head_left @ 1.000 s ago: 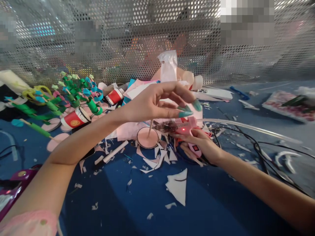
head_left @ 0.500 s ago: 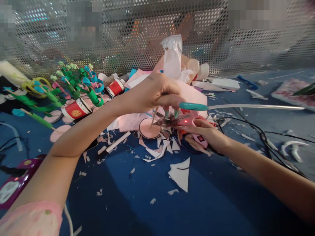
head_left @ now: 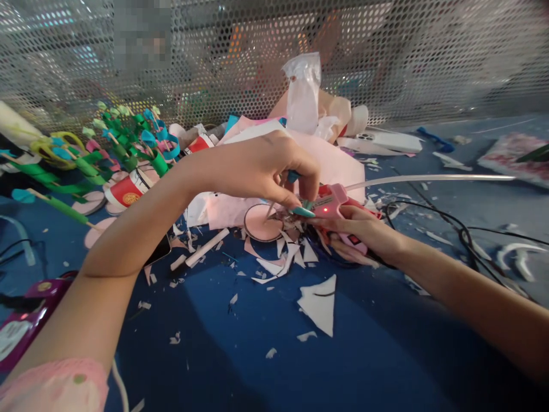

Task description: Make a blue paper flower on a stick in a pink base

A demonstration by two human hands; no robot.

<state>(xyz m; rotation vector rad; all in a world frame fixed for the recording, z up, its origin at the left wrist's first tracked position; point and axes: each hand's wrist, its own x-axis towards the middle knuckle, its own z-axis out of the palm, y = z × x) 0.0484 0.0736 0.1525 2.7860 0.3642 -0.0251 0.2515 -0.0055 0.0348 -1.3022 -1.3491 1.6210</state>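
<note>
My right hand (head_left: 364, 229) grips a pink hot glue gun (head_left: 330, 203) with a lit red light. A long clear glue stick (head_left: 429, 178) sticks out of its back. My left hand (head_left: 278, 171), with long teal nails, is curled over a pink round disc (head_left: 262, 223) on the table. A thin wooden stick (head_left: 271, 210) rises from the disc into my left fingers, its top hidden by the hand. My left thumb and fingertips are close to the front of the glue gun. The nozzle is hidden among the fingers and scraps.
Green and blue paper flowers on sticks (head_left: 128, 137) stand at the left near a red paper cup (head_left: 131, 189). Paper scraps (head_left: 319, 303) litter the blue table. Black cables (head_left: 461, 229) lie right, a purple device (head_left: 32, 320) left. A perforated metal panel (head_left: 240, 68) borders the back.
My left thumb has swung downward from pointing right and now curls in toward the front of the glue gun. The right hand and glue gun have hardly moved.
</note>
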